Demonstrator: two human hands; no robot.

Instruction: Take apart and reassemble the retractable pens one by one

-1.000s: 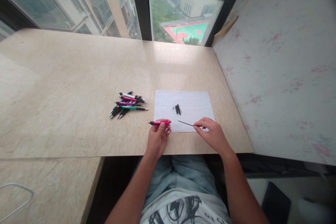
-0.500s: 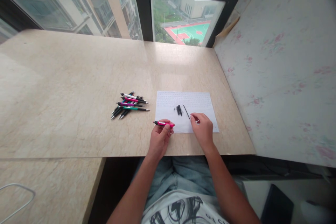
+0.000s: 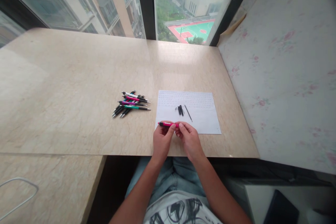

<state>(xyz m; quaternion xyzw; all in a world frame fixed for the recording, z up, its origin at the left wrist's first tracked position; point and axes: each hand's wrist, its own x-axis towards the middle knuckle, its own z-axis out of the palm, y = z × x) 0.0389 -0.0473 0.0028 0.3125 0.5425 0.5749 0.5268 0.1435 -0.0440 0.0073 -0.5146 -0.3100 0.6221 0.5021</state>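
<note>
My left hand [image 3: 162, 140] is closed round a pink pen barrel [image 3: 166, 124] with a black clip end pointing left. The fingertips of my right hand [image 3: 190, 138] pinch the barrel's right end, close to my left thumb. Both hands are over the near edge of a sheet of paper [image 3: 204, 122] with rows of writing across its upper part. On the paper, just beyond my hands, lie a thin dark refill [image 3: 188, 113], two short black pen parts [image 3: 180, 110] and a tiny piece [image 3: 175, 109] too small to make out.
Left of the paper, a loose pile of pens [image 3: 131, 104] in several colours rests on the marble-look tabletop [image 3: 78, 87]. A patterned wall [image 3: 283, 77] borders the right side, and windows [image 3: 191, 17] the back. A white cable [image 3: 26, 180] lies at lower left.
My right hand has let go of the refill, which now lies on the paper, and has moved left to grip the pen barrel's right end. The view has shifted slightly.
</note>
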